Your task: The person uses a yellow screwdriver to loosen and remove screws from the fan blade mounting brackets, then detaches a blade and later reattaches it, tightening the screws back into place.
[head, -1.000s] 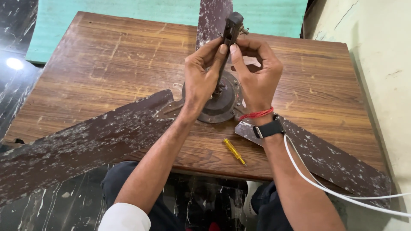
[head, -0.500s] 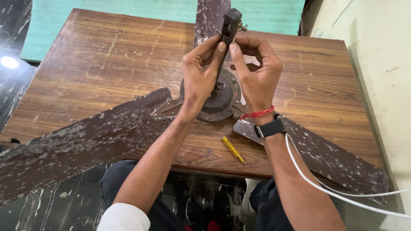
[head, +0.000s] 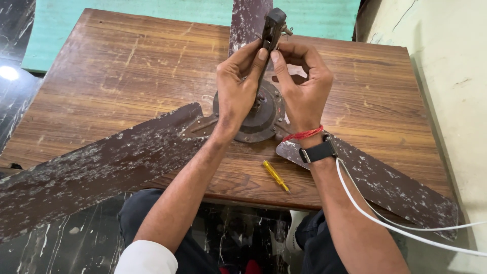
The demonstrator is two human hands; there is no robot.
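1. Nearest, on the tabletop edge: yellow screwdriver, untouched.
2. Beyond it: fan motor with worn brown blades, lying on the tabletop.
3. Above the motor: left hand and right hand, both closed around the upright downrod.
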